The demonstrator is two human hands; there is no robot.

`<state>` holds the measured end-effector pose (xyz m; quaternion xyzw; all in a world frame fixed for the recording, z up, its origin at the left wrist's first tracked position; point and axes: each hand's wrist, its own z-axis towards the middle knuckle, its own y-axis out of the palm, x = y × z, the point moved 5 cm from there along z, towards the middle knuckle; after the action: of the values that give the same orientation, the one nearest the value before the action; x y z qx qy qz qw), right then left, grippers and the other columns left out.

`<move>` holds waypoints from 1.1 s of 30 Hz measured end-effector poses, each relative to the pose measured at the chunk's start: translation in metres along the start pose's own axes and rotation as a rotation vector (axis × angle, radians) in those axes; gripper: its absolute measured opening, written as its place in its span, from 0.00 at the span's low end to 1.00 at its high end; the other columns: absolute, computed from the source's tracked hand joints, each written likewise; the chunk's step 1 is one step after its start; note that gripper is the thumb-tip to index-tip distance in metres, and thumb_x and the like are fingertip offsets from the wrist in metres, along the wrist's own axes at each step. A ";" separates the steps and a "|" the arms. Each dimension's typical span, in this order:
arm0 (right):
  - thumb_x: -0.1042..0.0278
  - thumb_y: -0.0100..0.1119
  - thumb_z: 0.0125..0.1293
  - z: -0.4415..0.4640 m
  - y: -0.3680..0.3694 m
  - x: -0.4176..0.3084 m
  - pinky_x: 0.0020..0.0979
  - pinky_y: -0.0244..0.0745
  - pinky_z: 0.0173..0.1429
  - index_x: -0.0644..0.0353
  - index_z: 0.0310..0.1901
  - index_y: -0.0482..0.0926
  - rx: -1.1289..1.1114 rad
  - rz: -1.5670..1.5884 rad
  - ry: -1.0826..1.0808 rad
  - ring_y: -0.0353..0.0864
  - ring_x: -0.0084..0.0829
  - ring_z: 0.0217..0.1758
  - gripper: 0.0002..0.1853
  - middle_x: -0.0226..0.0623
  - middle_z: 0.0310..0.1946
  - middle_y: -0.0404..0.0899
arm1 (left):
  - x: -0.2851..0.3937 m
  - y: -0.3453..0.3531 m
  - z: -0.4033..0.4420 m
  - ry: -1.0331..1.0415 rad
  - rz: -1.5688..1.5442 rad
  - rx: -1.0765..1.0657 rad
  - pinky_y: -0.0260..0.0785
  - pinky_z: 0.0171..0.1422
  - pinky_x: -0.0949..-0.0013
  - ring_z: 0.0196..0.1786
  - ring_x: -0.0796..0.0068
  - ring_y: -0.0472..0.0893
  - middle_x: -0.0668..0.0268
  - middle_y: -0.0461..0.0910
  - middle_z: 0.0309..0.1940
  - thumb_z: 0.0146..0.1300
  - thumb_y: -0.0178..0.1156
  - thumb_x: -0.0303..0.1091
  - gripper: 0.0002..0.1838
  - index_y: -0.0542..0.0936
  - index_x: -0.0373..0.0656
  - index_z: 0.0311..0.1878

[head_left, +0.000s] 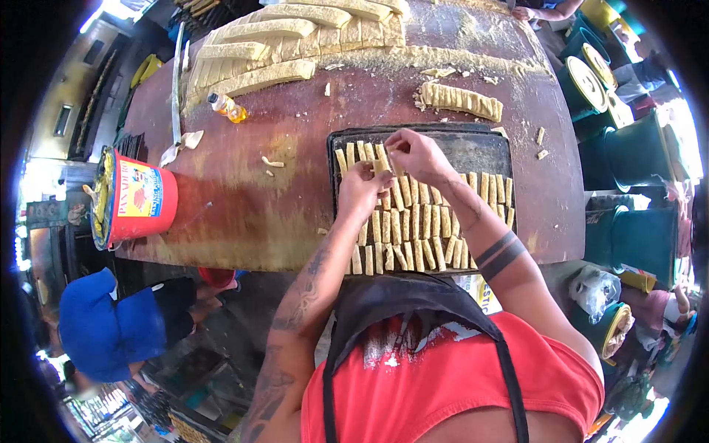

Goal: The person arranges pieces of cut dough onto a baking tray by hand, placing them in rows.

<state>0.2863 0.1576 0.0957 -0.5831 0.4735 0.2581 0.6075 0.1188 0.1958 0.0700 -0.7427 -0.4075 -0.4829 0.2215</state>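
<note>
A dark baking tray (473,135) lies in front of me at the table's edge, with rows of short, pale dough sticks (421,220) on it. Over the tray's upper left part, my left hand (360,189) is closed around a dough stick (378,168), palm partly turned up. Just to its right and slightly higher, my right hand (422,156) has its fingers bent into a pinch above the top row. What the right fingertips hold, if anything, is hidden. More upright dough sticks stand in line left of the hands.
A scored dough slab (461,101) lies beyond the tray; long dough strips (273,29) are stacked at the far left. A red bucket (159,199), a small bottle (227,108) and a long blade-like strip (177,85) are at left. Lidded bins (581,87) line the right. Other people are nearby.
</note>
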 end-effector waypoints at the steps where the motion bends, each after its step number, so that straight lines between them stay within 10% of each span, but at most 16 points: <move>1: 0.64 0.66 0.67 0.007 -0.001 0.006 0.37 0.82 0.53 0.62 0.53 0.84 0.034 -0.034 -0.003 0.89 0.34 0.46 0.16 0.42 0.42 0.89 | 0.000 -0.001 -0.002 0.004 -0.064 0.020 0.85 0.48 0.66 0.48 0.67 0.90 0.59 0.86 0.48 0.75 0.62 0.30 0.16 0.75 0.32 0.60; 12: 0.69 0.66 0.68 -0.009 -0.016 0.005 0.32 0.81 0.51 0.62 0.52 0.85 0.119 0.042 -0.030 0.87 0.24 0.44 0.13 0.38 0.38 0.88 | -0.004 0.017 -0.002 0.050 0.062 -0.001 0.79 0.46 0.71 0.47 0.74 0.87 0.62 0.86 0.49 0.71 0.67 0.31 0.18 0.77 0.36 0.60; 17: 0.67 0.62 0.66 0.010 -0.014 0.024 0.44 0.82 0.54 0.60 0.45 0.84 0.123 -0.235 -0.052 0.87 0.53 0.46 0.10 0.49 0.41 0.88 | -0.009 0.008 -0.005 0.097 0.086 0.033 0.77 0.46 0.73 0.46 0.77 0.85 0.65 0.86 0.50 0.72 0.65 0.31 0.17 0.78 0.39 0.61; 25: 0.57 0.64 0.72 0.018 -0.191 0.122 0.40 0.81 0.51 0.61 0.39 0.87 0.672 -0.328 0.233 0.86 0.39 0.41 0.14 0.45 0.40 0.88 | -0.017 -0.055 -0.062 0.120 0.015 0.227 0.74 0.49 0.73 0.49 0.78 0.84 0.67 0.85 0.52 0.74 0.63 0.32 0.13 0.79 0.43 0.59; 27: 0.59 0.68 0.63 0.037 -0.237 0.198 0.39 0.79 0.60 0.61 0.53 0.86 0.730 -0.414 0.186 0.86 0.44 0.51 0.20 0.47 0.48 0.88 | -0.017 -0.063 -0.082 0.064 0.011 0.307 0.74 0.48 0.73 0.48 0.77 0.84 0.67 0.85 0.51 0.75 0.63 0.32 0.13 0.79 0.41 0.59; 33: 0.58 0.63 0.61 0.084 -0.264 0.271 0.41 0.76 0.68 0.59 0.69 0.78 0.042 -0.366 0.315 0.83 0.48 0.64 0.33 0.52 0.62 0.83 | -0.037 -0.065 -0.127 -0.036 -0.069 0.450 0.72 0.48 0.74 0.46 0.79 0.83 0.70 0.85 0.48 0.75 0.64 0.33 0.11 0.79 0.44 0.57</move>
<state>0.6513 0.1238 -0.0304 -0.6796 0.4540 0.0399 0.5749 -0.0102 0.1260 0.0879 -0.6689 -0.5339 -0.3737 0.3577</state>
